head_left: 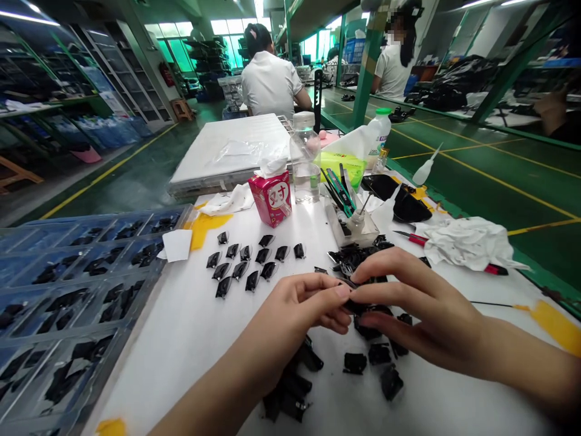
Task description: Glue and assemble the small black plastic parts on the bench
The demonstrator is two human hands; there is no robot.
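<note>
My left hand (313, 303) and my right hand (403, 297) meet over the middle of the white work surface (181, 363). Between their fingertips is a small black plastic part (348, 284), mostly covered by the fingers. The left thumb and fingers pinch one side of it, while the right fingers close on the other side. Beneath and behind the hands lie a pile of black parts (338, 259) and loose black pieces (385, 381). Further left, several glossy black parts (240, 269) with clear edges are laid out in rough rows.
A blue compartment tray (149, 272) holding black parts stands at the left. Behind are a red box of tissues (272, 200), a clear bottle (307, 181) and a holder with tweezers and a cutter (342, 194). Crumpled white cloth (472, 242) lies right. A person (272, 79) sits ahead.
</note>
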